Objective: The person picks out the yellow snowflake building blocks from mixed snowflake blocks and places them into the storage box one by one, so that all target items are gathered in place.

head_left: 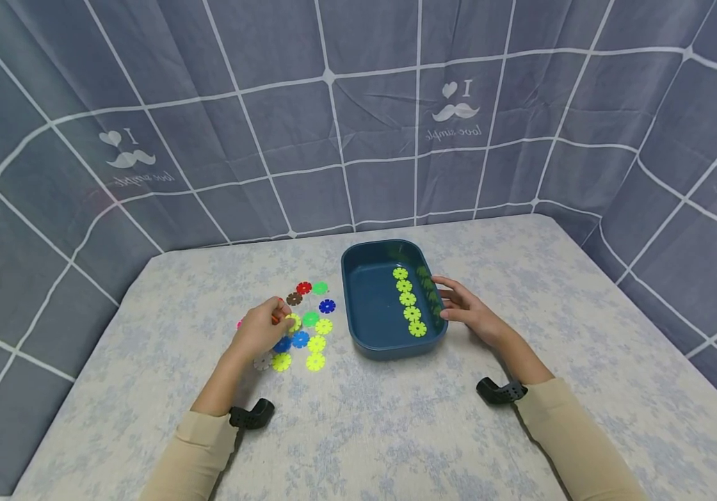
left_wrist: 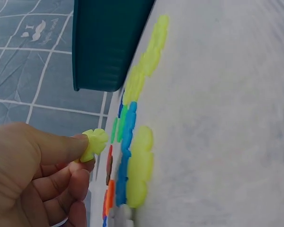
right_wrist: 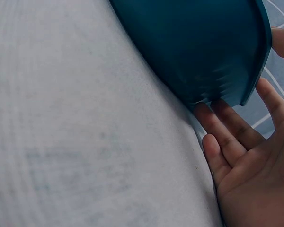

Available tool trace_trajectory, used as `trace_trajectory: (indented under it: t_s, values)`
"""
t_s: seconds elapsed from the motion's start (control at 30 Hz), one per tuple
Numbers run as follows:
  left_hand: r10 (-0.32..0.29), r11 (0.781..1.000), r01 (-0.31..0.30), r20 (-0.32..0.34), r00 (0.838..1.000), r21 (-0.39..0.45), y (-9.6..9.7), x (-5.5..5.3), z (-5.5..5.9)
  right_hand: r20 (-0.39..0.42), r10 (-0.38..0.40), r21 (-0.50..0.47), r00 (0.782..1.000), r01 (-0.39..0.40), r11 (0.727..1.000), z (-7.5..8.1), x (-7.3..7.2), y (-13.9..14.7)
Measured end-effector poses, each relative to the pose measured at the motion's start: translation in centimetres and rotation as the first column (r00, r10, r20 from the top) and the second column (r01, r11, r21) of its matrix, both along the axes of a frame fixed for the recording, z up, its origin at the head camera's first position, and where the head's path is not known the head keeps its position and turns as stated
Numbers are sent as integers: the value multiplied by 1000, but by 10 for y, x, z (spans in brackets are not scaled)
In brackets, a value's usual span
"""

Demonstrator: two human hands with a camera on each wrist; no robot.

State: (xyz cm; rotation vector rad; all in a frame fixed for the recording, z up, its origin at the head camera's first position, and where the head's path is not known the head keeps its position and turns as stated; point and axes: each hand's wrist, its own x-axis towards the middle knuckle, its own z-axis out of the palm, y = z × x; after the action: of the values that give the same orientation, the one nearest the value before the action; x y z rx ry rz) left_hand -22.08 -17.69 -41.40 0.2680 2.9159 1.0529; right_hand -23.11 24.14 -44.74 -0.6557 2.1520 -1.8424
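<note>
Five flower-shaped discs (head_left: 407,298), flat, yellow and notched at the edge, were lined in one row inside a smooth, glossy blue basin (head_left: 368,299), left of the right hand (head_left: 471,312), which was laid relaxed against the outer wall. By the left hand (head_left: 258,334), one more yellow disc (left_wrist: 97,144) was pinched, bright and round-petalled. Around this hand, loose coloured discs (head_left: 300,339) were spread upon a pale, patterned cloth (head_left: 364,424).
</note>
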Motion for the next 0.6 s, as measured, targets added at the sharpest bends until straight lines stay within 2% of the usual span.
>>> trace_trajectory:
  t_s: [0.2,0.4,0.6]
  values:
    - [3,1000,-3,3,1000,17,6,-1,8,-3,4,1,1000,-4,1000,1,0,0]
    - [-39,999,40,-41,998,13,16,-9,27,-4,6,1,1000,-6,1000,2,1,-1]
    - [-88,996,89,-83,993,5,29,-22,45,9,4,-1,1000,-4,1000,2,1,0]
